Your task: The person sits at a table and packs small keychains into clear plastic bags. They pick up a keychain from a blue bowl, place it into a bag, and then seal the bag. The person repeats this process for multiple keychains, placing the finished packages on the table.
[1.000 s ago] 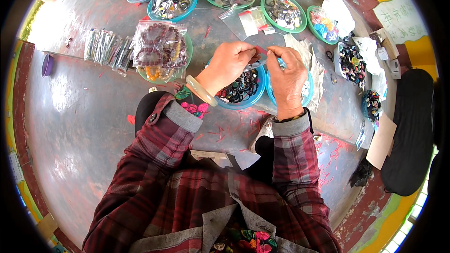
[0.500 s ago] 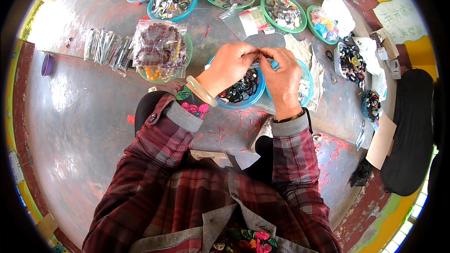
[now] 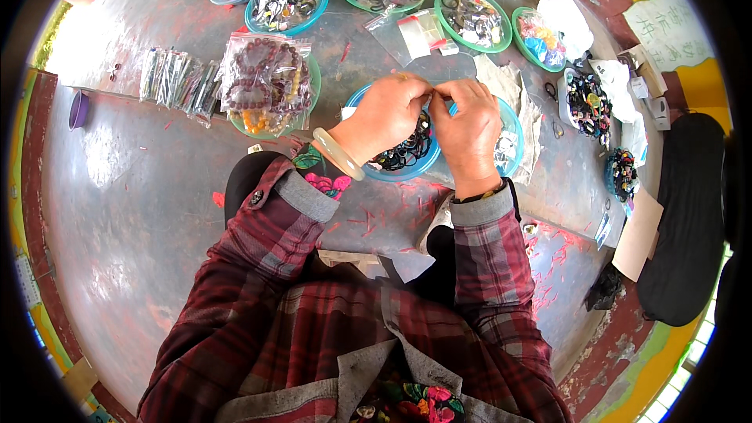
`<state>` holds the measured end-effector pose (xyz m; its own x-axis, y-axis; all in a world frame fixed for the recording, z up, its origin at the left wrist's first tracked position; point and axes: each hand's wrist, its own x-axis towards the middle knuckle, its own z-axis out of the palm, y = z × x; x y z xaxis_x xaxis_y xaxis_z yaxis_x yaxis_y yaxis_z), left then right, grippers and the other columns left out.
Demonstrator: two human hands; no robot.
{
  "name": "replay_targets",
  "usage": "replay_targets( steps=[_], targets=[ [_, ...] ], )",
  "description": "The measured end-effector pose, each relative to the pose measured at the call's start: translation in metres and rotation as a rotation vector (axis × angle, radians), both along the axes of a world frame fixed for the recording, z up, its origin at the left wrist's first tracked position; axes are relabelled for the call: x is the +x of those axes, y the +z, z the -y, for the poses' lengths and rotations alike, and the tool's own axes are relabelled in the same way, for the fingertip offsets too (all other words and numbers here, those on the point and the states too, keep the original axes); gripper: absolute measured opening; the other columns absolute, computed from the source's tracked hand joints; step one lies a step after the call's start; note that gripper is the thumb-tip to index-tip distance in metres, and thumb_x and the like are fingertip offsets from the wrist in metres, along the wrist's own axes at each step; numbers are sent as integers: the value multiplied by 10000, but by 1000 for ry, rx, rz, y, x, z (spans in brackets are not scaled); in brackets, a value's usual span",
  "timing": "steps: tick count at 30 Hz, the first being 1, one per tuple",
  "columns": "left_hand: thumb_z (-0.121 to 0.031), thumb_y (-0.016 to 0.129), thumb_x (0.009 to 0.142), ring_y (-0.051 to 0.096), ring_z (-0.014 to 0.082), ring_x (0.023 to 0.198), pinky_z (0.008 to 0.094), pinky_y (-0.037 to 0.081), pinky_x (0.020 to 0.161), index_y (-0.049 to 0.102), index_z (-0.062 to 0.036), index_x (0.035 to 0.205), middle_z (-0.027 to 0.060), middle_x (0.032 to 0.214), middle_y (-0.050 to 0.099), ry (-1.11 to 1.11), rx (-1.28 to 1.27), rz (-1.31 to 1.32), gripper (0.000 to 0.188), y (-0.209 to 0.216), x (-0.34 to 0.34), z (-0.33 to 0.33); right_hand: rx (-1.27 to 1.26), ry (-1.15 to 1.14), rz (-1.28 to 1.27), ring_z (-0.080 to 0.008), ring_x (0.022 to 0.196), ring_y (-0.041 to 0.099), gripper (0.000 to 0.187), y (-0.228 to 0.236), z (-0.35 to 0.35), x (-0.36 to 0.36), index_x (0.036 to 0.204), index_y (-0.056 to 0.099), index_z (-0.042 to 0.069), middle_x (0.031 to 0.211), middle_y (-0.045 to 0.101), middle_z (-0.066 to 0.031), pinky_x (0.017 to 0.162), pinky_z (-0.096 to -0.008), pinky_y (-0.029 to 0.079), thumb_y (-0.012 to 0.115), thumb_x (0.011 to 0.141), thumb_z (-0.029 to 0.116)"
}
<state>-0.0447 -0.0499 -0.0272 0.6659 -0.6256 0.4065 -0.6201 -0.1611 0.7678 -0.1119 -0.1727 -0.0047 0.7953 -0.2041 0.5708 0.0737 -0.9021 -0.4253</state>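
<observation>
My left hand (image 3: 385,116) and my right hand (image 3: 468,131) meet fingertip to fingertip in front of me. Both are pinched closed; whatever lies between the fingers is too small to make out. A pale bangle (image 3: 338,153) circles my left wrist. Beneath the hands stands a blue basin (image 3: 407,175) with a tangle of black cords (image 3: 406,150), partly covered by my left hand. A second, lighter blue basin (image 3: 517,141) with small white pieces shows beside my right hand, which hides part of it.
Beaded bracelets in plastic bags (image 3: 265,78) lie on a green basin to the left, beside a row of slim bagged packets (image 3: 178,82). Several basins of bagged goods line the back. At right are a white basket of cords (image 3: 589,106), cardboard (image 3: 636,236) and a black cushion-like shape (image 3: 683,219).
My right hand has turned slightly and shifted a little left, its fingers drawn in more. The left hand stays nearly in place, fingertips still against the right's.
</observation>
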Motion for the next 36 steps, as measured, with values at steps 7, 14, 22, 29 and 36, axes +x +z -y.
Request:
replay_targets(
  steps=[7,14,22,29,36],
  targets=[
    [34,531,760,583,339,810,360,467,689,607,-6,909,163,863,610,16,5,-9,172,-1,-1,0,101,12,-50,-273,751,568,47,0,1,-1,716,615,76,749,608,-65,668,-382,408,638,683,100],
    [51,520,753,577,341,811,374,463,694,597,3,873,153,852,610,-12,1,103,150,-6,-3,0,-2,16,-117,-272,754,572,54,5,1,-4,721,615,75,749,612,-71,674,-378,403,639,688,111],
    [13,538,783,602,293,786,332,469,677,612,5,913,155,865,618,-3,-30,-30,150,-3,-2,1,157,-1,-64,-279,735,571,32,1,2,-2,702,613,63,736,612,-77,673,-378,420,632,679,76],
    [-45,544,833,599,99,795,246,467,688,615,26,995,80,870,649,-52,38,-523,190,15,0,-6,665,1,-134,-137,669,574,52,0,4,-1,758,640,27,709,620,-50,625,-262,451,632,707,31],
    [-81,543,865,595,109,821,219,470,737,609,62,1011,70,908,638,-105,-244,-912,215,9,0,-7,1022,72,-181,-45,637,537,66,3,5,0,800,644,-20,719,619,-6,587,-193,440,622,764,31]
  ],
)
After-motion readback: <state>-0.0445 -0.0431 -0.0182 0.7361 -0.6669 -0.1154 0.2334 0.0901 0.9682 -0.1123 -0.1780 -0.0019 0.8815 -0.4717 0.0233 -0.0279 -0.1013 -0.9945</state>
